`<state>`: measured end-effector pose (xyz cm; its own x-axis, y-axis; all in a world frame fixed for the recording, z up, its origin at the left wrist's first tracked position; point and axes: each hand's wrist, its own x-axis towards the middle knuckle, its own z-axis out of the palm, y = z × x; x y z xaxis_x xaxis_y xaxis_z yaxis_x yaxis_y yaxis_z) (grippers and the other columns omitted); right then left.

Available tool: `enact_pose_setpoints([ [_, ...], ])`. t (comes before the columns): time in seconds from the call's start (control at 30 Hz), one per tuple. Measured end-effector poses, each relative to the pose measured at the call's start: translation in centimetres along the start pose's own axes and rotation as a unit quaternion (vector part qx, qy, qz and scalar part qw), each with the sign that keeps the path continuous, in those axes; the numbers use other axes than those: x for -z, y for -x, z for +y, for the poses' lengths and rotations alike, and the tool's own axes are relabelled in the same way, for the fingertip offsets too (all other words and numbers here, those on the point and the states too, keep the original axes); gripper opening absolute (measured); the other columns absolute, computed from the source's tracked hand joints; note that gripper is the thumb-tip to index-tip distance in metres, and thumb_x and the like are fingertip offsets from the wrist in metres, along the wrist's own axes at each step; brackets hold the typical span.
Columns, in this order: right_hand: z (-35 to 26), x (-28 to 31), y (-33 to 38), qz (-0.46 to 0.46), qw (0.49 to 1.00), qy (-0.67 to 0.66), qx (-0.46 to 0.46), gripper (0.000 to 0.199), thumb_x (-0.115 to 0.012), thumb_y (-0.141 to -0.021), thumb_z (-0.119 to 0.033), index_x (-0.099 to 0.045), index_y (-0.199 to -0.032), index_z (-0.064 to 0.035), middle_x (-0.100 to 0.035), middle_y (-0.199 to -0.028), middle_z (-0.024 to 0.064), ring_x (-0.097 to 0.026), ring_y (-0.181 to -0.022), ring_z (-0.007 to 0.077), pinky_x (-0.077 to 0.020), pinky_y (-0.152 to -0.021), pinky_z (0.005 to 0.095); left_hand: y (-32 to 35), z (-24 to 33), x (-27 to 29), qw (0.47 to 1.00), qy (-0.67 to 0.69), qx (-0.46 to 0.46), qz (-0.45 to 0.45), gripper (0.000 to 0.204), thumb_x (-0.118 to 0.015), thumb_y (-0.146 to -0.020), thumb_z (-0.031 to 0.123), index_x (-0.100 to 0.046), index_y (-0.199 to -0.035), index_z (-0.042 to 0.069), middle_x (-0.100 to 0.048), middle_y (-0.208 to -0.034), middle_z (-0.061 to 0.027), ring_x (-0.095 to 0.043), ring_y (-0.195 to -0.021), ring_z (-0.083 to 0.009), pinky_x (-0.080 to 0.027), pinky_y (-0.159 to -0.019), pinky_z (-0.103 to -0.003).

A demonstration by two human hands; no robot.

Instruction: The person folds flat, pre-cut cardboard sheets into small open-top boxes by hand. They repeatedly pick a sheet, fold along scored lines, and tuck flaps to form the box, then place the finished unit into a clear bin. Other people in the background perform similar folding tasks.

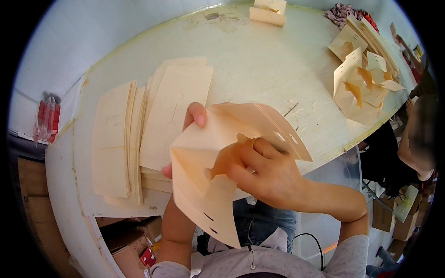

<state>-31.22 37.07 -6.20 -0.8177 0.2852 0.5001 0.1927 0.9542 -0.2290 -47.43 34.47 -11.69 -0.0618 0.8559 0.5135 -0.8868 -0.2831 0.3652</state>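
A folded cream cardboard piece (199, 171) with a jagged cut-out and small slots near its edges is held up in front of my body. My left hand (196, 114) grips it from behind at the left, and only a thumb and some fingertips show past its edge. My right hand (271, 173) is at the cut-out with its fingers curled in, closed on the cardboard by the opening. Some of the right fingertips are hidden. Just left of the piece lie stacks of flat cream cardboard sheets (178, 116), fanned and overlapping on the pale table (259, 60).
Several folded cardboard pieces (347, 85) pile up at the right table edge, by a bundled cloth (345, 13). Another folded piece (268, 16) stands at the far edge. Small scraps (296, 110) lie right of centre. Someone else's arm (412, 143) is at the right.
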Motion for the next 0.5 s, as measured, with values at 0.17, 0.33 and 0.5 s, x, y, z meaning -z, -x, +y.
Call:
enact_pose_setpoints([
  [0.17,-0.8,0.0,-0.5,0.018,0.998,0.057,-0.001,0.025,-0.061,-0.065,-0.01,-0.055,-0.089,-0.0123,-0.055,-0.087,0.0031,-0.054,-0.08,0.0202,-0.049,-0.052,0.0275,-0.2,-0.1,-0.5,0.999,-0.041,0.028,-0.015,0.079,-0.079,-0.058,0.059,-0.04,-0.11,0.015,-0.045,-0.12,-0.0146,-0.046,-0.113,-0.0253,-0.044,-0.091,-0.037],
  [0.33,-0.2,1.2,-0.7,-0.123,0.98,-0.138,-0.075,0.03,-0.061,-0.064,0.0,-0.057,-0.093,-0.0078,-0.06,-0.089,0.0083,-0.058,-0.087,0.0254,-0.0503,-0.064,0.0353,-0.5,-0.3,-1.0,0.998,-0.036,0.038,-0.018,0.078,-0.079,-0.058,0.06,-0.04,-0.108,0.015,-0.045,-0.12,-0.0151,-0.045,-0.112,-0.0254,-0.044,-0.091,-0.036],
  [0.5,0.5,1.3,-0.6,-0.104,0.979,-0.168,-0.051,0.031,-0.07,-0.063,-0.005,-0.063,-0.093,-0.0118,-0.062,-0.087,0.0046,-0.059,-0.083,0.0223,-0.0476,-0.07,0.0346,-0.2,-0.4,-1.5,0.997,-0.026,0.05,0.043,0.077,-0.077,-0.06,0.062,-0.04,-0.109,0.015,-0.045,-0.119,-0.0154,-0.046,-0.11,-0.0251,-0.044,-0.089,-0.036],
])
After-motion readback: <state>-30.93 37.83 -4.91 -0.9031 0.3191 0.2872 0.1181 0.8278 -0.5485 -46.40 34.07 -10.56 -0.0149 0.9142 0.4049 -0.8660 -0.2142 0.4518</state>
